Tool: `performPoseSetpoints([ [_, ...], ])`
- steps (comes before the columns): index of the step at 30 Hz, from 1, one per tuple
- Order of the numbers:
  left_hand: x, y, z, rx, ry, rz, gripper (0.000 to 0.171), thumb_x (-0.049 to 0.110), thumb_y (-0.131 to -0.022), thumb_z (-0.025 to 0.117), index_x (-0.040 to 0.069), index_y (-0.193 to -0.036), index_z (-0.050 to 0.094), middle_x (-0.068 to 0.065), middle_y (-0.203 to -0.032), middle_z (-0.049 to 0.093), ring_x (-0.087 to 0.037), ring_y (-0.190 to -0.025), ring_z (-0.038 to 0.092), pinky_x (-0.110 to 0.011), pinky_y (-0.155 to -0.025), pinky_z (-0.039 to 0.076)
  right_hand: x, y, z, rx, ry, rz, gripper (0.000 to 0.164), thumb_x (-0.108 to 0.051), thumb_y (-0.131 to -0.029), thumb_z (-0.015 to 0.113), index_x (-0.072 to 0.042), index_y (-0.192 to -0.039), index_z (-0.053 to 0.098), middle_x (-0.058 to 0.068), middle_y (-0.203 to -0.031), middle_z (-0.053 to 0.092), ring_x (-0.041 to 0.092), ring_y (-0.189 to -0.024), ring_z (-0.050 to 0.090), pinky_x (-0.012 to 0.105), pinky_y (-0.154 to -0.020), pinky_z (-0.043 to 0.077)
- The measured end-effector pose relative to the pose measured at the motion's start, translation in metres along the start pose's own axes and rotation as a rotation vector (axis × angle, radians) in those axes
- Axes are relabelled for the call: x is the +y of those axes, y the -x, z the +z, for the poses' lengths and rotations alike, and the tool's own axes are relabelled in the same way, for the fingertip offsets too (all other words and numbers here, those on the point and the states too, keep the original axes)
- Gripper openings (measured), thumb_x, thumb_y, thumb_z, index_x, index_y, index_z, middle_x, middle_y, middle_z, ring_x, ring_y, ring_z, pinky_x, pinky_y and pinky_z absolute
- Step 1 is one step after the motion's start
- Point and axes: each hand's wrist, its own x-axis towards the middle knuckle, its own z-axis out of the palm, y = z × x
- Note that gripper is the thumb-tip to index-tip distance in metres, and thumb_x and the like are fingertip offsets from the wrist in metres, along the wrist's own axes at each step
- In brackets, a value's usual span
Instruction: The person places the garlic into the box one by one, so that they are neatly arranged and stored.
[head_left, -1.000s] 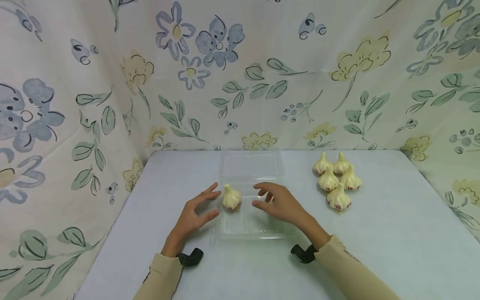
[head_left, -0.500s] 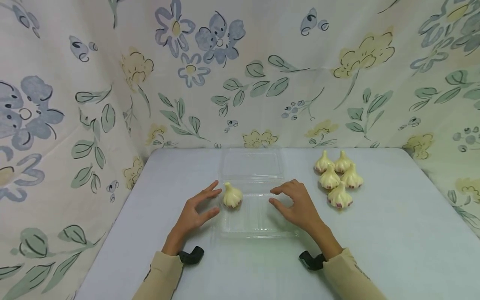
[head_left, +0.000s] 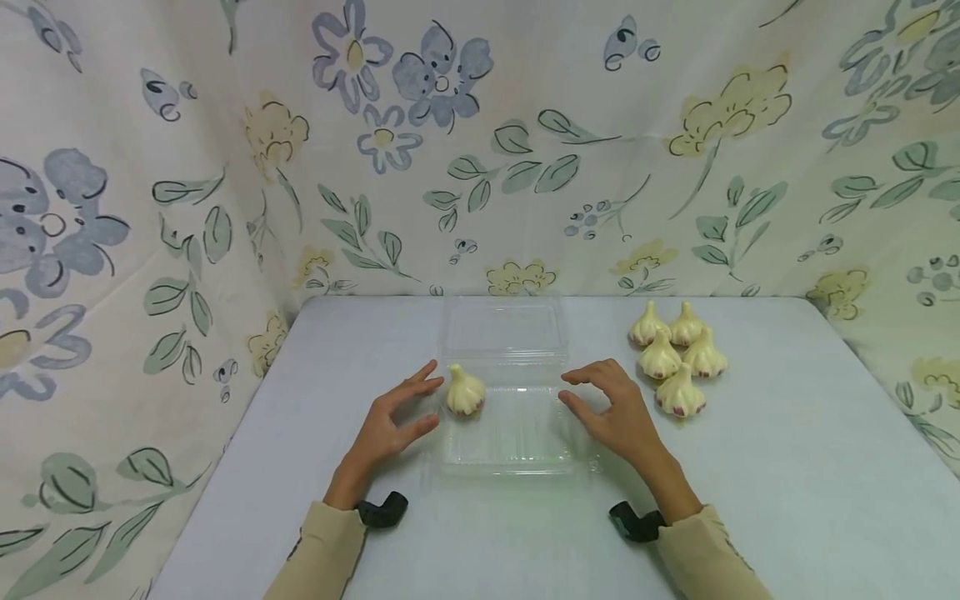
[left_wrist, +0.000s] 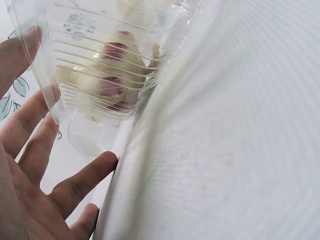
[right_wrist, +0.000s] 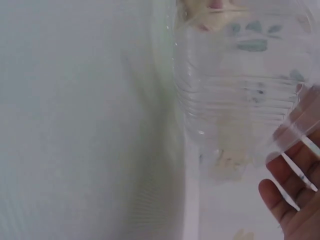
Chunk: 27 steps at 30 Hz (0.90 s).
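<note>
A clear plastic clamshell container (head_left: 517, 446) lies unfolded on the table, its lid (head_left: 502, 327) tipped back behind the base. One garlic bulb (head_left: 466, 393) sits at the left inside the base; its purple-tinged underside shows through the ribbed wall in the left wrist view. At the left side, my left hand (head_left: 388, 427) has spread fingers, with fingertips (left_wrist: 50, 95) at the container's rim. My right hand (head_left: 618, 412) is beside the right edge, thumb and forefinger apart and nothing between them. In the right wrist view its fingers (right_wrist: 300, 155) are close to the rim; whether they touch, I cannot tell.
Several garlic bulbs (head_left: 680, 395) stand clustered on the table right of the container, beyond my right hand. The white-covered table (head_left: 787, 467) ends at the back against a floral curtain (head_left: 525, 167), which also hangs at both sides.
My right hand has moved right, from over the container's middle to its right edge. My left hand and the garlic bulb inside have stayed nearly in place.
</note>
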Motion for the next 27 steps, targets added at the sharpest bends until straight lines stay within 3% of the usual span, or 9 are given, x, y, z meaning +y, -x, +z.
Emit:
performPoseSetpoints([
  [4,0.0,-0.001,0.0,-0.002,-0.007,0.004,0.055,0.008,-0.088,0.077,0.014,-0.14,0.062,-0.009,-0.16,0.044,-0.032,-0.151,0.039,-0.028,-0.122,0.027,0.003,0.0,-0.004,0.009,0.014,0.012,0.024,-0.005,-0.082,0.084,-0.011,-0.104,0.077,0.006,-0.097,0.076,0.015,-0.095,0.062,0.032,-0.077,0.049],
  [10,-0.002,-0.001,0.001,-0.006,-0.012,-0.009,0.054,0.009,-0.09,0.076,0.014,-0.141,0.062,-0.007,-0.162,0.043,-0.031,-0.151,0.039,-0.031,-0.122,0.027,0.009,-0.002,-0.015,0.055,0.028,0.002,0.028,-0.001,-0.08,0.084,-0.011,-0.106,0.076,0.002,-0.097,0.076,0.02,-0.089,0.063,0.024,-0.076,0.049],
  [14,-0.003,-0.001,0.001,-0.006,-0.009,-0.012,0.053,0.009,-0.089,0.076,0.012,-0.14,0.062,-0.007,-0.161,0.043,-0.031,-0.151,0.039,-0.026,-0.121,0.027,0.012,-0.004,-0.023,0.092,0.026,-0.024,0.031,0.001,-0.079,0.084,-0.009,-0.107,0.076,0.004,-0.097,0.076,0.021,-0.087,0.064,0.016,-0.078,0.048],
  [20,-0.002,-0.001,0.001,-0.007,-0.002,-0.018,0.053,0.01,-0.09,0.076,0.012,-0.141,0.062,-0.006,-0.162,0.042,-0.028,-0.152,0.038,-0.023,-0.121,0.025,0.017,-0.005,-0.037,0.133,0.038,-0.018,0.032,0.003,-0.078,0.084,-0.008,-0.107,0.076,0.005,-0.097,0.075,0.015,-0.09,0.062,0.01,-0.082,0.043],
  [27,-0.002,0.0,0.001,-0.001,-0.003,-0.005,0.053,0.01,-0.089,0.076,0.013,-0.141,0.062,-0.006,-0.161,0.043,-0.026,-0.152,0.038,-0.022,-0.121,0.025,0.023,-0.003,-0.054,0.158,0.067,0.075,0.034,0.002,-0.078,0.085,-0.006,-0.11,0.075,0.012,-0.101,0.074,0.002,-0.096,0.057,0.012,-0.081,0.042],
])
